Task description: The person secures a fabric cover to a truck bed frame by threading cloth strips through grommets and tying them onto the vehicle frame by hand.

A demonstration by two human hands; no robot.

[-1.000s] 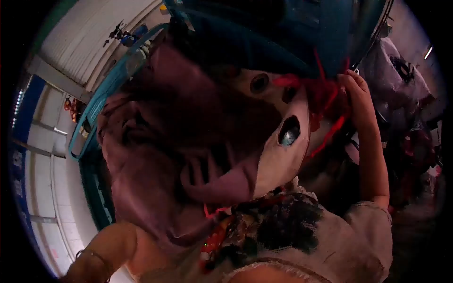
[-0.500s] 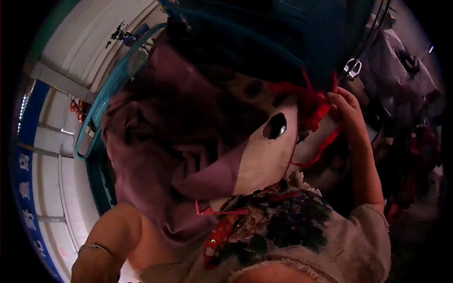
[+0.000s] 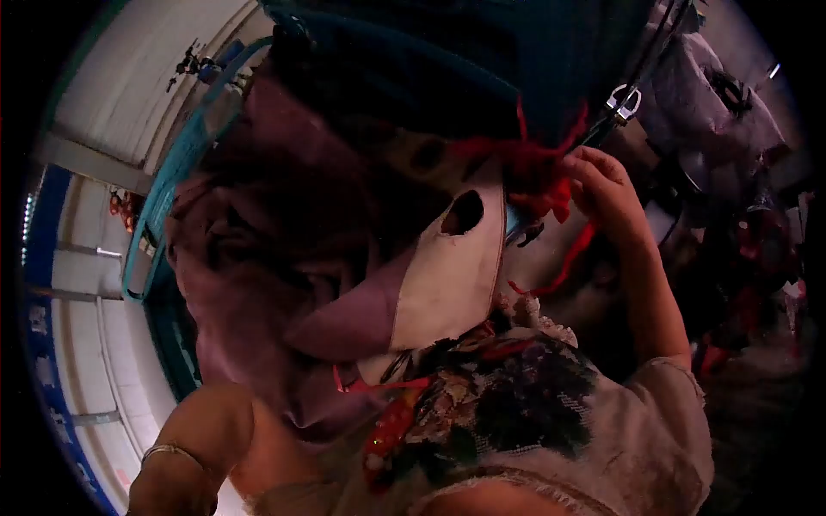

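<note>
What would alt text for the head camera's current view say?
A person's right hand pinches tangled red strands beside a cream panel with an oval hole. Bunched mauve cloth fills the area left of the panel, near a teal frame; the person's floral top shows below in dim light.

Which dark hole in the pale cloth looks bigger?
The lower hole, in the brighter part of the pale cloth; the upper-left hole looks smaller and sits in shadow.

Red strands [image 3: 547, 206], mauve/cream cloth [image 3: 403, 299], beige top [image 3: 533, 413] w/ dk floral
</note>
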